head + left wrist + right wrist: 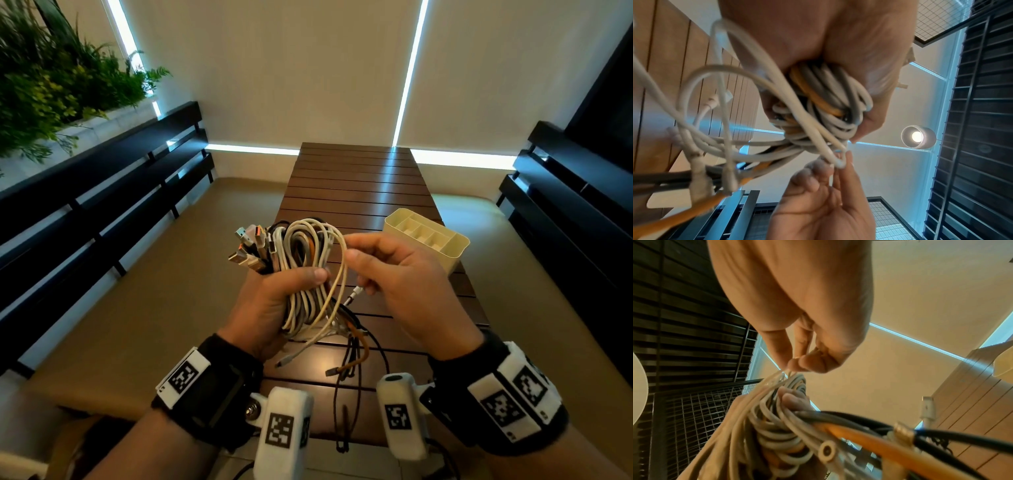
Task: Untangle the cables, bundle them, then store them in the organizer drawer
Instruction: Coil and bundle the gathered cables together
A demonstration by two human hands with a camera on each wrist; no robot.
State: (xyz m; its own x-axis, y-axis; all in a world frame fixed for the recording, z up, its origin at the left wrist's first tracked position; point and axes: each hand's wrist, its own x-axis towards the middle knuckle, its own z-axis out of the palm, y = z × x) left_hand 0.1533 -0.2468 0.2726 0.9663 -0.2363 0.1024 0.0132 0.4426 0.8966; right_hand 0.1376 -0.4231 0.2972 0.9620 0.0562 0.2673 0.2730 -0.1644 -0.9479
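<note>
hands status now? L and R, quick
Left hand: closed, gripping the cable bundle.
Right hand: closed, pinching a white cable loop from that bundle.

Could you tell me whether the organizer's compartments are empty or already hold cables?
Empty, as far as visible: the organizer shows bare dividers; the cables are in the left hand.

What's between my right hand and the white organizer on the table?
Nothing: in the head view only bare slatted table shows between the right hand and the organizer.
</note>
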